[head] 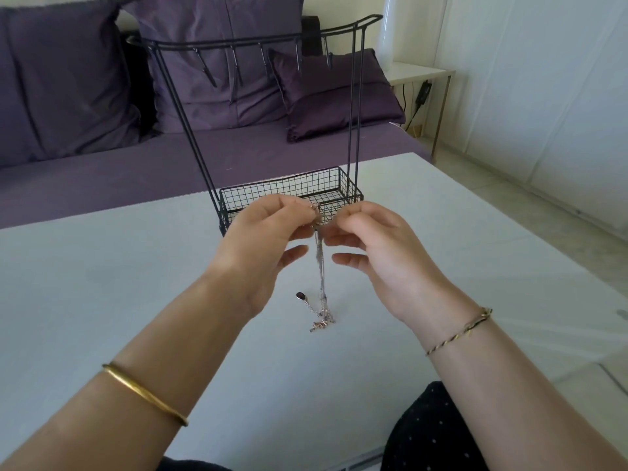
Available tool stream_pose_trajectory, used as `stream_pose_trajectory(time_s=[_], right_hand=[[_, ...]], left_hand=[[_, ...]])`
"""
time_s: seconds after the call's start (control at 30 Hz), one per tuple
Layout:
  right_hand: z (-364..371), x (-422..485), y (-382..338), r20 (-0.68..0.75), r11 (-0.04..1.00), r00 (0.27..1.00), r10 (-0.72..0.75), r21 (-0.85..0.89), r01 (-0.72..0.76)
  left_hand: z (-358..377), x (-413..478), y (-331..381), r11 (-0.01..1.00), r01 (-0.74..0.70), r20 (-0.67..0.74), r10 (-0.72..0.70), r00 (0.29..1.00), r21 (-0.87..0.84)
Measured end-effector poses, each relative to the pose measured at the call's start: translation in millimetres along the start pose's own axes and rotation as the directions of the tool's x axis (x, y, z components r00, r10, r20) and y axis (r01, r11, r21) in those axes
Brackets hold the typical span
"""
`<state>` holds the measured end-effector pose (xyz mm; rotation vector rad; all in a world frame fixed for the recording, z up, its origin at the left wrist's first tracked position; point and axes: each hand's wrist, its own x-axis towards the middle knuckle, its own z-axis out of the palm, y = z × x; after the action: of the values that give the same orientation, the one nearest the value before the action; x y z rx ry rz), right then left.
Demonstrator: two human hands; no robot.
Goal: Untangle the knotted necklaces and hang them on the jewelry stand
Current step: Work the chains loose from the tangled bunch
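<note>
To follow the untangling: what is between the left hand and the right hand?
In the head view, the knotted necklaces hang between the left hand and the right hand; both hands pinch the top of them.

No readable text, labels, brands or numbers anywhere: none on the black wire jewelry stand (306,185), tangled necklaces (319,266) or gold bangle (144,391).

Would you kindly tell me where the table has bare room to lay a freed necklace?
The table is bare left of the left hand and forearm, and right of the right hand out to its edge. The middle is crowded: both hands pinch the necklaces just before the jewelry stand, chains dangling between the wrists.
</note>
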<state>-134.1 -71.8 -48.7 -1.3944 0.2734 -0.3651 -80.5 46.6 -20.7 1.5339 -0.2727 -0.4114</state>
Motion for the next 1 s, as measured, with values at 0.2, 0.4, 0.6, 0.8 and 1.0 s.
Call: stream_pose_trajectory(time_s=[0.2, 0.4, 0.6, 0.8, 1.0], right_hand=[[0.6, 1.4, 0.2, 0.006, 0.987, 0.996, 0.087, 0.132, -0.087], [-1.2, -0.5, -3.1, 0.019, 0.958, 0.993, 0.115, 0.26, -0.116], [-4.0, 0.9, -3.3, -0.066, 0.98, 0.978, 0.197, 0.032, -0.195], [-4.1, -2.4, -3.0, 0.094, 0.978, 0.974, 0.205, 0.003, -0.206], [-6.1, -4.0, 0.9, -0.008, 0.989, 1.0, 0.016, -0.15, -0.017]], left_hand=[[1.8, 2.6, -3.3, 1.0, 0.003, 0.015, -0.003, 1.0, -0.007], [-0.9, 3.2, -6.6, 0.997, 0.008, 0.029, -0.01, 1.0, 0.072], [-1.0, 4.8, -6.2, 0.999, 0.008, 0.017, -0.008, 1.0, 0.054], [-1.1, 5.8, -8.6, 0.985, -0.074, -0.004, 0.076, 0.997, 0.158], [-0.2, 4.9, -8.5, 0.954, -0.157, 0.017, 0.158, 0.987, 0.257]])
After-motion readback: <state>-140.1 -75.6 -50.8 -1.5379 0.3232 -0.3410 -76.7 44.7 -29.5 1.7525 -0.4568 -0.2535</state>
